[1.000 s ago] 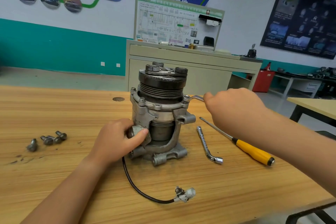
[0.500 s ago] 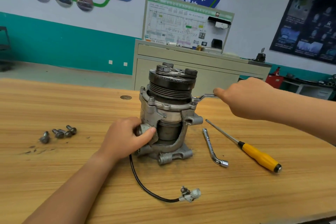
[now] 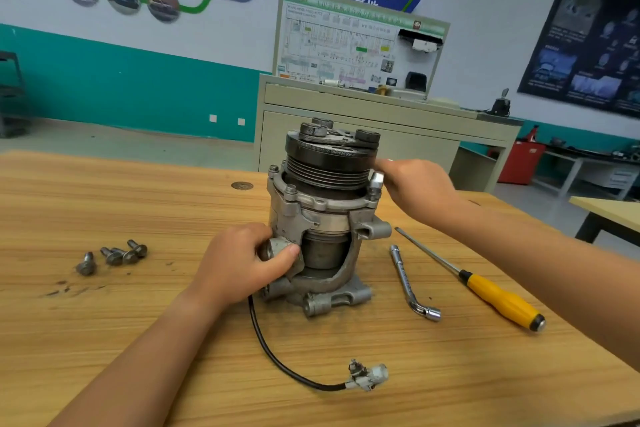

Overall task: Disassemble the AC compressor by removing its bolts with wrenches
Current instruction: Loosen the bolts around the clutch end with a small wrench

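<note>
The AC compressor [image 3: 325, 218] stands upright on the wooden table [image 3: 138, 305], its black pulley on top. My left hand [image 3: 242, 263] grips a port on its lower left side. My right hand [image 3: 415, 187] holds a wrench [image 3: 376, 180] whose silver head sits over a bolt on the compressor's right flange; most of the wrench is hidden in the hand. Bolts [image 3: 291, 190] stay in the flange at front left. Several removed bolts [image 3: 114, 256] lie on the table to the left.
An L-shaped socket wrench [image 3: 412, 282] and a yellow-handled screwdriver [image 3: 485, 288] lie right of the compressor. A black cable with a white connector [image 3: 367, 374] trails from its base toward me. A cabinet [image 3: 363, 135] stands behind the table, and another table [image 3: 609, 208] is at the right.
My right hand swung the wrench handle in toward the pulley, so the hand now sits close against the compressor. The left hand kept its grip.
</note>
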The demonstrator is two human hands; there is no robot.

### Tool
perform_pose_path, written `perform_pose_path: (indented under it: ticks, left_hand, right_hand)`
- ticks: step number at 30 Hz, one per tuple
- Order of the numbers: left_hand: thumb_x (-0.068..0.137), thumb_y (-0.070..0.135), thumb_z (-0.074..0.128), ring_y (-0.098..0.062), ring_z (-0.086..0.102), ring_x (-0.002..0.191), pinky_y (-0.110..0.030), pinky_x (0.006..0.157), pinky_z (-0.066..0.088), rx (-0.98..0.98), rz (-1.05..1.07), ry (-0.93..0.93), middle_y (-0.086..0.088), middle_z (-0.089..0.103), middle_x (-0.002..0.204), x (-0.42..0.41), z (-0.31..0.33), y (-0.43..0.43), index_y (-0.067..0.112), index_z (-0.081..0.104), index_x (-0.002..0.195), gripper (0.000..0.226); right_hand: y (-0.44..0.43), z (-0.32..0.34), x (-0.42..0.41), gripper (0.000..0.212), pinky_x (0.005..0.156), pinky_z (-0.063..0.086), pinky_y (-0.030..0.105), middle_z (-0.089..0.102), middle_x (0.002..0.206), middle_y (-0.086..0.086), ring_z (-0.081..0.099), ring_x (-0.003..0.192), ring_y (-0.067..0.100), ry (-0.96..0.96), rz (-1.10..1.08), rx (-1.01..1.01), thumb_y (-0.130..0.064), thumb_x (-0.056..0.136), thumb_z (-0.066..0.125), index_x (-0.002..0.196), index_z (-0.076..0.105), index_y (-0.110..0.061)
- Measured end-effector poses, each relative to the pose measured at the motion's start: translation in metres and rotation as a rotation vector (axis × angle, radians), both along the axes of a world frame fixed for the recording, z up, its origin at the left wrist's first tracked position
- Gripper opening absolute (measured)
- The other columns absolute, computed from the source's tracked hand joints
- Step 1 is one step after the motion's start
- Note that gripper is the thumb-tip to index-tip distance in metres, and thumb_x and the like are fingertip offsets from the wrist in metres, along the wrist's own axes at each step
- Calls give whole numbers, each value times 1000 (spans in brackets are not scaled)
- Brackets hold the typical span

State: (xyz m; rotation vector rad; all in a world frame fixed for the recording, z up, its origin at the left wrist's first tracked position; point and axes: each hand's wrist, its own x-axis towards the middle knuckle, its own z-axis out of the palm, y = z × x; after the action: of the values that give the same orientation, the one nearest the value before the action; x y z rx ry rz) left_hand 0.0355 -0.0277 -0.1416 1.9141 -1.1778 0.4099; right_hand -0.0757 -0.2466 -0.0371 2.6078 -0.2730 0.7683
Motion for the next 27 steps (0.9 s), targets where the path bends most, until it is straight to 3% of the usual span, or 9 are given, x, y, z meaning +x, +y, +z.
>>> perform_pose_path:
  ticks: [5, 8, 11, 13, 15, 18, 21, 27]
  left_hand:
    - [64, 67, 34, -12, 41, 51, -30, 50, 27, 1, 12, -7, 1, 48, 53, -1, 0, 1, 12, 50, 56, 58]
    - [65, 67, 35, -14, 41, 51, -31, 50, 28, -4, 5, 3, 0, 48, 52, -2, 1, 1, 12, 50, 55, 58]
    - [65, 67, 35, -15, 43, 51, -32, 50, 29, -13, 5, 7, -1, 49, 52, -3, 1, 1, 13, 48, 54, 56]
    - [66, 67, 35, -19, 46, 52, -34, 50, 31, -11, 7, 13, -4, 52, 54, -3, 1, 0, 8, 53, 57, 63]
    - [66, 67, 35, -20, 46, 53, -35, 50, 32, -12, 11, 18, -5, 53, 54, -3, 1, 0, 5, 55, 59, 66]
    - [66, 68, 34, -21, 49, 54, -36, 51, 34, -5, 16, 17, -5, 54, 55, -4, 1, 0, 5, 56, 60, 67]
    - [65, 68, 34, -20, 49, 54, -34, 50, 33, -11, 20, 17, -5, 55, 55, -5, 2, 0, 6, 57, 60, 67]
    - [64, 69, 33, -20, 50, 56, -36, 51, 35, -11, 20, 26, -5, 57, 57, -6, 2, 0, 6, 60, 63, 69]
  right_hand:
    - [6, 6, -46, 32, 54, 46, 35, 62, 72, 8, 61, 66, 30, -248, 105, 285, -22, 98, 40, 126, 47, -8]
    - [19, 11, -77, 28, 39, 28, 19, 47, 53, 1, 45, 39, 23, -186, 145, 60, -16, 96, 44, 117, 55, -1]
    - [31, 15, -94, 35, 41, 24, 21, 52, 59, 1, 40, 45, 18, -7, -49, -19, -28, 98, 34, 127, 46, -13]
    - [34, 15, -95, 37, 44, 30, 23, 53, 69, -2, 46, 56, 18, 97, -187, -49, -34, 98, 23, 134, 30, -24]
    - [40, 14, -93, 32, 50, 38, 25, 57, 77, -1, 49, 63, 20, 135, -213, -55, -33, 100, 25, 131, 28, -27]
    - [45, 13, -88, 29, 51, 40, 26, 58, 81, 1, 46, 62, 20, 156, -261, -54, -25, 100, 32, 128, 33, -27]
    - [54, 14, -85, 33, 40, 30, 23, 40, 62, -2, 37, 49, 14, 194, -330, -81, -17, 98, 37, 129, 28, -25]
    - [77, 19, -83, 43, 35, 23, 25, 31, 54, 1, 30, 41, 15, 331, -400, -211, -1, 89, 43, 129, 28, -4]
